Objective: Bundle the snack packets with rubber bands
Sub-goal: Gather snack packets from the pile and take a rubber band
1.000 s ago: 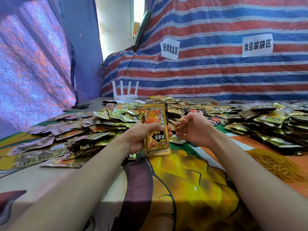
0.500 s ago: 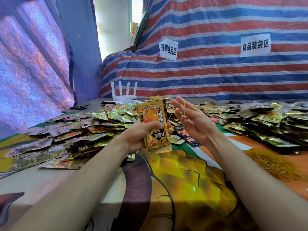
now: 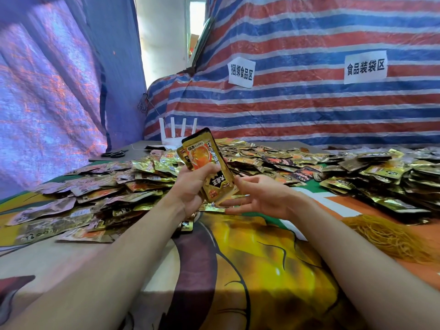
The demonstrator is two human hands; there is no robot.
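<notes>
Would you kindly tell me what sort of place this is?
Probably a makeshift packing station: striped tarpaulin walls with paper signs, a table heaped with snack packets, and a pile of rubber bands beside them.

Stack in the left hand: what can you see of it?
The stack is a few glossy gold foil packets, the front one printed orange and black, held upright with its top tilted left. The left hand grips its middle. The right hand, fingers spread, is at its lower right edge; contact unclear.
</notes>
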